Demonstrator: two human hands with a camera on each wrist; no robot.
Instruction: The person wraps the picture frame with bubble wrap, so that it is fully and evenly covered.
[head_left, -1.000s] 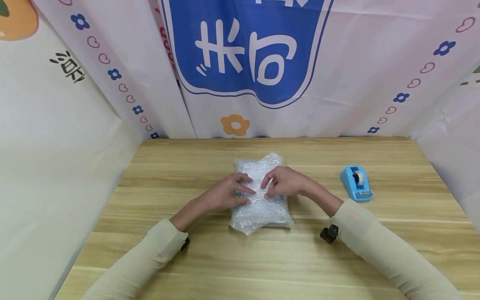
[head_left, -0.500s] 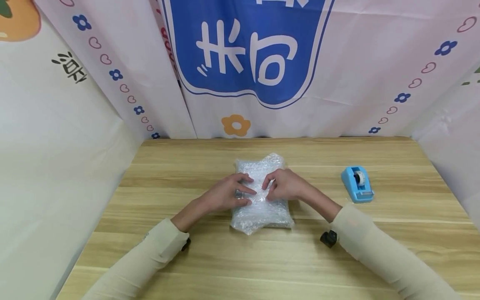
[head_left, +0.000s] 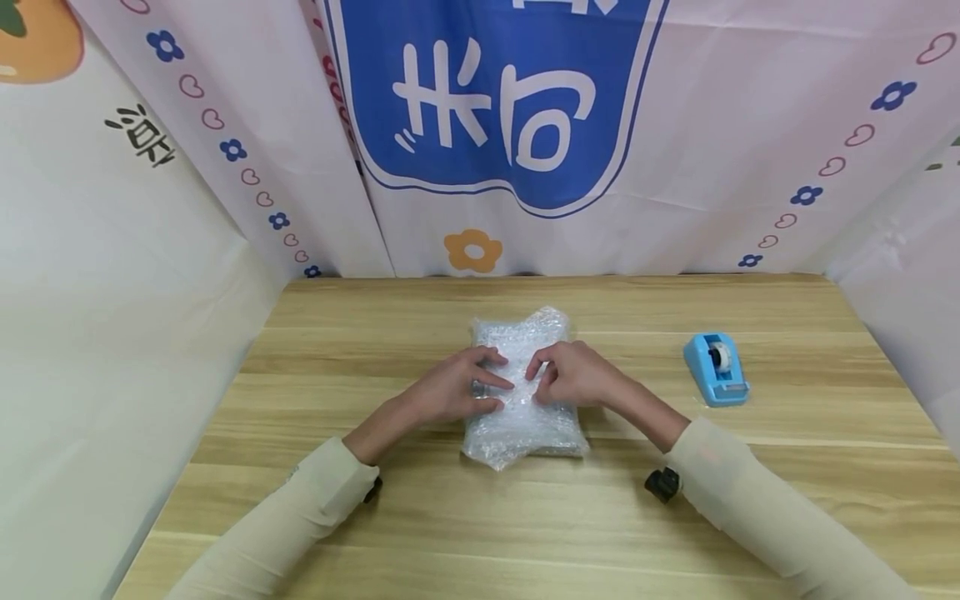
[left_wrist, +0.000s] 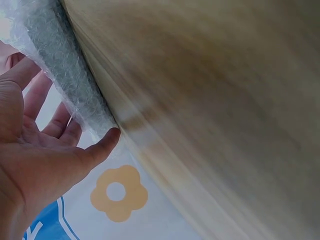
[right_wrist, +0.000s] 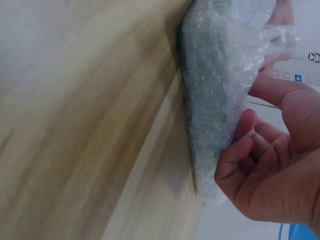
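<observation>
A package in clear bubble wrap (head_left: 517, 429) lies flat near the middle of the table, a loose flap of wrap sticking up at its far end. My left hand (head_left: 450, 387) rests on its left side, fingers spread over the top; in the left wrist view the thumb (left_wrist: 102, 147) reaches along its edge. From the right, my right hand (head_left: 577, 372) touches the top of the wrap with bent fingers, thumb and index tips apart. The right wrist view shows its other fingers (right_wrist: 235, 152) curled beside the package. What the wrap encloses is hidden.
A light blue tape dispenser (head_left: 716, 369) with a tape roll stands on the wooden table (head_left: 480, 533), right of the package. White printed cloth (head_left: 712, 167) hangs along the back and both sides. Black wrist cameras (head_left: 663, 484) sit at the sleeves.
My right hand has slid slightly down and to the right over the package. My left hand keeps its place, and the package stays put.
</observation>
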